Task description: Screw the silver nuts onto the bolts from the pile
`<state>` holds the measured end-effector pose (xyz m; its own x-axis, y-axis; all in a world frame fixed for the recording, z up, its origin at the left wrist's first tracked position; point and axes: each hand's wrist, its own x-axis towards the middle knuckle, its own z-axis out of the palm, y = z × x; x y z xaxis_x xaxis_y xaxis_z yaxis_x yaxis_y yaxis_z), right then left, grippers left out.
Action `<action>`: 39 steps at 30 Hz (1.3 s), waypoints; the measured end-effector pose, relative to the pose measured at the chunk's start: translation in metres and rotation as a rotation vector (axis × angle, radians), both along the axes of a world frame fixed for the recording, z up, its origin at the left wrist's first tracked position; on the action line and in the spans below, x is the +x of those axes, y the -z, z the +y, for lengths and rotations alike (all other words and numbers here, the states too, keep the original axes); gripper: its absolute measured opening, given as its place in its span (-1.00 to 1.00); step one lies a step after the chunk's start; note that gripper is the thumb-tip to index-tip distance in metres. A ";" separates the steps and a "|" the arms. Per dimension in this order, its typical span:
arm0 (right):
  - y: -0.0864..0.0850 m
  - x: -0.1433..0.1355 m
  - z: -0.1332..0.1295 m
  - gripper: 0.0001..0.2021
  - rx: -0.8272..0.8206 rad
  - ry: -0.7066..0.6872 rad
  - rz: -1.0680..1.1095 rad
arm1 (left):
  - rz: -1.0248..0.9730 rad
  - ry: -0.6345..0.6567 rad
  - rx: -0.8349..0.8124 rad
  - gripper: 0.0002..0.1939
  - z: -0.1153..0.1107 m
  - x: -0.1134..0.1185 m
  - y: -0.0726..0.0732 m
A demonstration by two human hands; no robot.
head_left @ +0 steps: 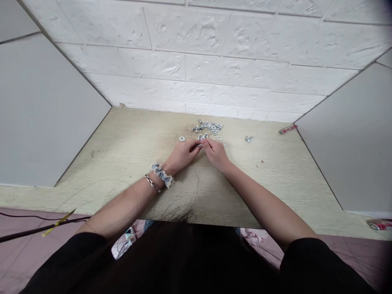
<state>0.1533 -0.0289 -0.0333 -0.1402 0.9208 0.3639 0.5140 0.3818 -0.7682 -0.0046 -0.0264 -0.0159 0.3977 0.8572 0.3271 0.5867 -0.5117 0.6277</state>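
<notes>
My left hand (pixel 183 155), with a blue lace scrunchie (pixel 163 175) and a chain bracelet (pixel 152 183) at the wrist, is closed in a pinch on a small silver bolt (pixel 199 145). Fingertips of my right hand (pixel 216 153) press together at the bolt's right end; whatever they grip is hidden. Just beyond my fingers stand a few bolts (pixel 203 136). Behind these lies a pile of silver bolts, nuts and washers (pixel 213 128). One flat washer (pixel 182 139) rests left of the hands, another washer (pixel 219 138) to the right.
A bolt with a washer (pixel 248 139) lies apart on the right of the pale wooden tabletop (pixel 122 151). Red objects lie near the right panel (pixel 352 143), one at the back (pixel 288 129) and one in front (pixel 379 225). A white brick-patterned wall (pixel 202 67) closes the back.
</notes>
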 end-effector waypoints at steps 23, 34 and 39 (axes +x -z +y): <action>0.004 -0.003 0.001 -0.77 0.110 -0.046 0.030 | -0.087 -0.120 -0.065 -0.83 -0.001 0.001 -0.006; 0.000 -0.003 -0.001 -0.86 0.059 -0.018 0.023 | -0.043 -0.072 -0.051 -0.82 -0.001 0.001 -0.005; -0.002 -0.001 -0.001 -0.64 0.007 -0.011 0.021 | -0.030 -0.054 -0.044 -0.84 -0.002 0.001 -0.005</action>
<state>0.1522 -0.0302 -0.0311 -0.1428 0.9168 0.3730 0.4932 0.3926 -0.7763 -0.0034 -0.0280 -0.0109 0.3407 0.8910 0.3001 0.5931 -0.4513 0.6667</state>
